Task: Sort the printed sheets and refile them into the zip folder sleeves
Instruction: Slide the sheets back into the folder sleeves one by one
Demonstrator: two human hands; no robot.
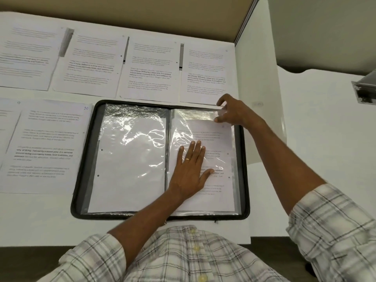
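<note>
A black zip folder (85, 159) lies open flat on the white table in front of me. Its left clear sleeve (130, 159) holds a sheet showing its blank side. In the right sleeve (225, 151) sits a printed sheet (215, 196), lower than the sleeve's top. My left hand (191, 169) presses flat on that right sleeve with straight fingers. My right hand (230, 110) pinches the top edge of the right sleeve near the folder's far right corner.
Several printed sheets (150, 68) lie in a row along the far side of the table. More sheets (44, 143) lie left of the folder. A white partition wall (256, 58) stands at the right. A metal fitting (366, 88) sits far right.
</note>
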